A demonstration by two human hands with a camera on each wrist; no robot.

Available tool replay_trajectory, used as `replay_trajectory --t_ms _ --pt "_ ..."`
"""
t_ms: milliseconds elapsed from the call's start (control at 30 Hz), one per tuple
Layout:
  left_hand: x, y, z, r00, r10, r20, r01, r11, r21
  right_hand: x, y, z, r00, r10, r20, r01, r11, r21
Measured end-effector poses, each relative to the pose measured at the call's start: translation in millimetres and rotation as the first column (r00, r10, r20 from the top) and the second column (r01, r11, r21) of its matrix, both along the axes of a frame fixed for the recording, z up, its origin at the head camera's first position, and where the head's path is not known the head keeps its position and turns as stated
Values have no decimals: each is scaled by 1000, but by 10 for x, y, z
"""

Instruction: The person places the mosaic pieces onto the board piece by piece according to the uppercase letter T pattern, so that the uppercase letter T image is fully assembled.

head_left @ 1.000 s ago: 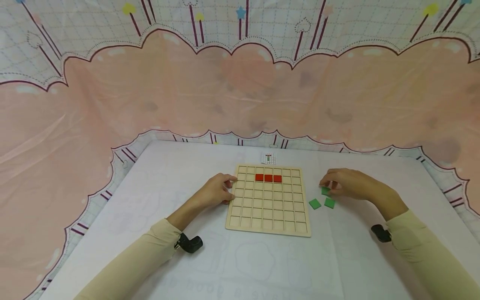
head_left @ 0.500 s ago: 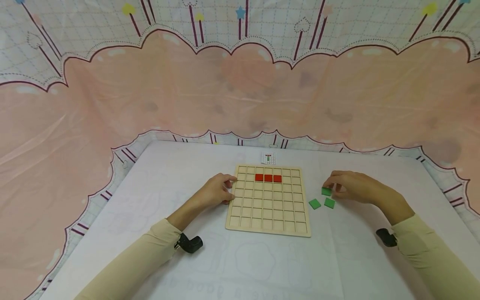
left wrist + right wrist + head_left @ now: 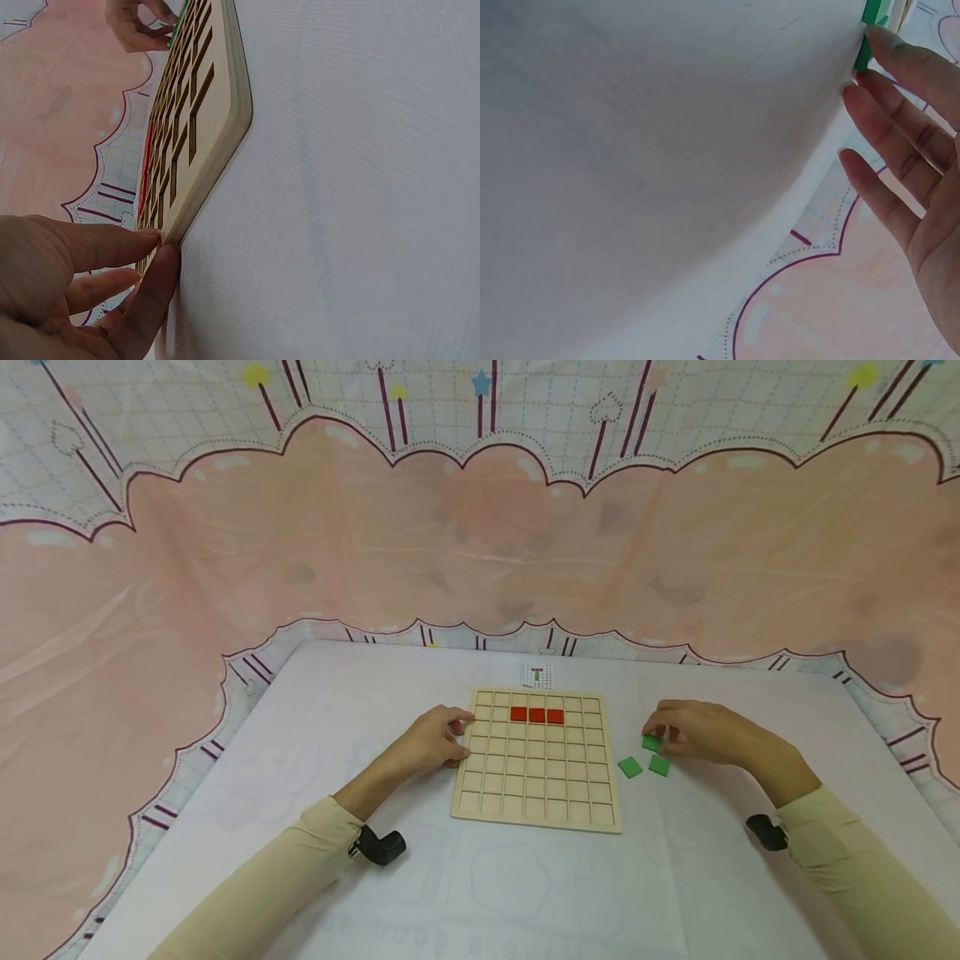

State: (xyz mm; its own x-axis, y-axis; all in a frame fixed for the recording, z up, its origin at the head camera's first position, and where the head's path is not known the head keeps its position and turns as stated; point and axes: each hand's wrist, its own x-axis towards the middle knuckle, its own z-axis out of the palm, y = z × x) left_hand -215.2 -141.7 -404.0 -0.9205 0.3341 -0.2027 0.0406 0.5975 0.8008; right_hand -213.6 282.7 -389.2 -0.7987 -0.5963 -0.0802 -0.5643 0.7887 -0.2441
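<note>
My left hand (image 3: 432, 739) rests at the left edge of a wooden grid board (image 3: 537, 817), thumb and forefinger spread along it. In the left wrist view the fingertips touch the board's rim. Three red square tiles (image 3: 537, 716) lie side by side in the board's second row from the back. To the right of the board, my right hand (image 3: 693, 732) pinches a green tile (image 3: 651, 742) between thumb and forefinger, low over the table. Two more green tiles, one nearer the board (image 3: 630, 767) and one just below the hand (image 3: 659, 766), lie flat.
A small printed card (image 3: 537, 676) with a coloured grid pattern lies behind the board. White cloth (image 3: 360, 710) covers the table, and a peach patterned drape (image 3: 480, 543) hangs beyond its far edge. Black devices are strapped to both wrists.
My right hand shifts slightly right and then a little back left, its fingers staying at the same green tile. The left hand, the board and the red tiles stay put.
</note>
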Motion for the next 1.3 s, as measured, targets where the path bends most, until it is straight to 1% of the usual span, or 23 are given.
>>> replay_trajectory --t_ms 200,367,467,633,733,867,1133,1300 --pt "-4 -1 -3 1000 3 3 -3 1000 9 -19 -28 2 999 -17 31 16 1000 6" --pt "-12 2 -16 1000 1 9 -1 1000 23 -21 -42 4 1000 -12 28 12 1000 12" --pt "-11 1 -15 1000 -3 9 3 1000 24 -14 -44 15 999 -25 34 25 1000 12" --pt "-9 -3 -13 1000 -3 12 3 1000 15 -4 -46 36 995 -63 73 63 998 0" --pt "-9 0 -13 1000 0 17 0 1000 17 -2 -52 40 994 -69 85 71 997 -14" --pt "-8 0 -14 1000 4 23 -5 1000 25 -5 -61 23 996 -62 71 63 998 -13" --pt "-15 -1 -28 1000 -3 1 3 1000 11 0 -59 -1 998 -57 33 56 998 19" --pt "-18 -4 -32 1000 2 0 -2 1000 6 -14 -59 7 1000 -29 6 29 999 26"
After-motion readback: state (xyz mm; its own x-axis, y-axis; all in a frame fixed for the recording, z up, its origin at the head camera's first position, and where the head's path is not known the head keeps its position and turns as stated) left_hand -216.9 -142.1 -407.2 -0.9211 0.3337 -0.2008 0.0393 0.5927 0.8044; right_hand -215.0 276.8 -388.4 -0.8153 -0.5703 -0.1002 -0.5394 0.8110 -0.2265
